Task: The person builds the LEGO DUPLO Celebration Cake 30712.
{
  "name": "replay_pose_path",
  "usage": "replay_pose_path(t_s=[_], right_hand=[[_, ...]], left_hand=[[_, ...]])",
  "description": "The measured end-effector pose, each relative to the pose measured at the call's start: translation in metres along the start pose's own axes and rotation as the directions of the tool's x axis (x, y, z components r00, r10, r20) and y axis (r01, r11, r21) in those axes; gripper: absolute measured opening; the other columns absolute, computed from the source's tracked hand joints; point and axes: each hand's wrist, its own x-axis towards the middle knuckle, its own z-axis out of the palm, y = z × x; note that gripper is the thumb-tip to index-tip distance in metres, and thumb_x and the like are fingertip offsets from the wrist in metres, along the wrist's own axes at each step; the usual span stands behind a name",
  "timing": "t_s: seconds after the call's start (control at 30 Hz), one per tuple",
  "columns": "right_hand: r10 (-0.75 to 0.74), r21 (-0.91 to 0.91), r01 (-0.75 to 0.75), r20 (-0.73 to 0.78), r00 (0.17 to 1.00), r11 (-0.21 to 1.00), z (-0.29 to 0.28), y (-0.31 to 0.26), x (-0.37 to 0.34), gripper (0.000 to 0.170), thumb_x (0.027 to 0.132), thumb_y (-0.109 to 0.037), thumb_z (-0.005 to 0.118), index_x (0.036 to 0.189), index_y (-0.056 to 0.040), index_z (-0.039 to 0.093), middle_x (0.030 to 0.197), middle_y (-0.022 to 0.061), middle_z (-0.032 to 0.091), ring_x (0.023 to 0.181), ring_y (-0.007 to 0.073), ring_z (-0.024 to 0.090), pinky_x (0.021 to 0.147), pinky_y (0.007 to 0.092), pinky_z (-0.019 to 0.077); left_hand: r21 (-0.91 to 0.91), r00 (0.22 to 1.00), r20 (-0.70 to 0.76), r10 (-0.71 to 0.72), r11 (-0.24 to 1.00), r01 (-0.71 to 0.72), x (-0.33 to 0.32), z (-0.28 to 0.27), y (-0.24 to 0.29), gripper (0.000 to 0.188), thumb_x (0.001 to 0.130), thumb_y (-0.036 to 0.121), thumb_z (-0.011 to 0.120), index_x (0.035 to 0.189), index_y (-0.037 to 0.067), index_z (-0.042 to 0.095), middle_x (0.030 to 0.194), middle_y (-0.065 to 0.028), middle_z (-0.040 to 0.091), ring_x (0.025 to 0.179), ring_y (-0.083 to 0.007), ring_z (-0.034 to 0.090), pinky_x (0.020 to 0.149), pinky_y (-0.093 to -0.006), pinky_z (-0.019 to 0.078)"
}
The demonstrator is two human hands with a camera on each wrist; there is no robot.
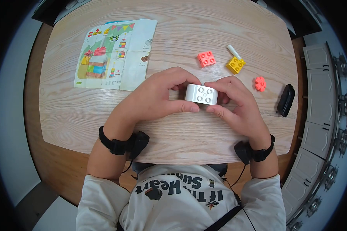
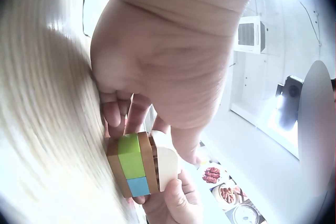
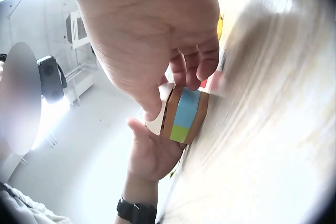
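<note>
Close in front of the person, a white rounded toy brick (image 1: 205,95) shows several studs facing up. The left hand (image 1: 154,94) holds its left end, thumb along the near side and index finger at the far side. Opposite it, the right hand (image 1: 235,98) pinches the right end between thumb and fingers. Both wrist views reveal a stack under the white brick: a brown layer (image 2: 148,163), then a green brick (image 2: 131,155) beside a blue brick (image 3: 187,108), with more brown at the bottom. A narrow gap with brown studs shows between white brick and upper brown layer.
An unfolded instruction sheet (image 1: 112,56) lies at the back left of the wooden table (image 1: 173,142). Toward the back right are a coral brick (image 1: 207,59), a yellow brick (image 1: 235,65) touching a white stick (image 1: 233,51), a coral flower piece (image 1: 260,84) and a black case (image 1: 286,101).
</note>
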Motion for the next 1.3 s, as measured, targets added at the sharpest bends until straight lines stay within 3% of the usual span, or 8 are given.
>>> replay_pose_path(t_s=[0.17,0.47,0.93,1.03,1.17,1.3], right_hand=[[0.005,0.011,-0.005,0.007,1.0,1.0,-0.001,0.0,0.0,0.045,0.089,-0.015,0.086,0.131,-0.0093,0.072,0.104,0.0035,0.06,0.085,0.0135,0.059,0.074,0.0274,0.0499],[0.0,0.016,0.0,0.014,1.0,1.0,-0.001,0.001,0.0,0.042,0.09,-0.015,0.085,0.13,-0.0092,0.072,0.104,0.0039,0.06,0.085,0.0139,0.06,0.074,0.0275,0.0499],[0.004,0.076,-0.007,0.034,0.999,0.997,-0.003,0.008,0.0,0.039,0.092,-0.016,0.083,0.129,-0.008,0.072,0.106,0.0033,0.061,0.089,0.0128,0.059,0.075,0.0267,0.0491],[0.031,0.141,-0.017,-0.094,0.995,0.99,-0.008,0.016,0.0,0.036,0.094,-0.016,0.082,0.127,-0.0055,0.072,0.104,0.0023,0.061,0.087,0.0105,0.058,0.075,0.0249,0.048],[0.017,0.092,0.003,-0.221,0.975,0.996,-0.003,0.024,0.002,0.033,0.096,-0.016,0.081,0.125,-0.0032,0.072,0.101,0.002,0.061,0.081,0.0083,0.056,0.072,0.0235,0.0463],[0.094,0.07,-0.087,-0.108,0.99,0.994,0.0,0.013,0.001,0.032,0.096,-0.016,0.081,0.124,-0.0035,0.072,0.1,0.0023,0.061,0.078,0.0077,0.053,0.071,0.0233,0.0462]], left_hand=[[-0.085,1.0,-0.011,0.006,0.996,-0.007,0.001,0.0,-0.005,0.032,0.095,0.014,0.079,0.125,0.006,0.072,0.114,-0.0041,0.071,0.1,-0.0143,0.061,0.088,-0.0285,0.049],[-0.065,0.999,-0.049,-0.019,0.998,0.015,0.0,0.001,0.001,0.021,0.1,0.011,0.072,0.12,0.003,0.075,0.106,-0.0034,0.07,0.093,-0.0121,0.061,0.084,-0.0275,0.0493],[-0.086,0.995,-0.04,-0.096,0.992,0.092,0.0,0.002,0.002,0.019,0.101,0.013,0.073,0.116,0.003,0.074,0.1,-0.001,0.068,0.089,-0.0094,0.059,0.081,-0.0259,0.048],[-0.094,0.994,-0.035,-0.106,0.99,0.102,0.0,0.001,0.004,0.019,0.101,0.014,0.073,0.116,0.003,0.074,0.099,-0.0007,0.068,0.089,-0.0092,0.059,0.082,-0.0258,0.048],[-0.092,0.993,-0.043,-0.107,0.99,0.103,0.0,0.001,0.005,0.019,0.101,0.015,0.073,0.116,0.003,0.074,0.099,-0.0007,0.068,0.089,-0.0092,0.059,0.082,-0.0257,0.0483],[-0.103,0.994,-0.042,-0.102,0.99,0.097,0.0,0.002,0.004,0.019,0.101,0.014,0.073,0.116,0.003,0.074,0.099,-0.0011,0.068,0.089,-0.0094,0.06,0.082,-0.026,0.0488]])
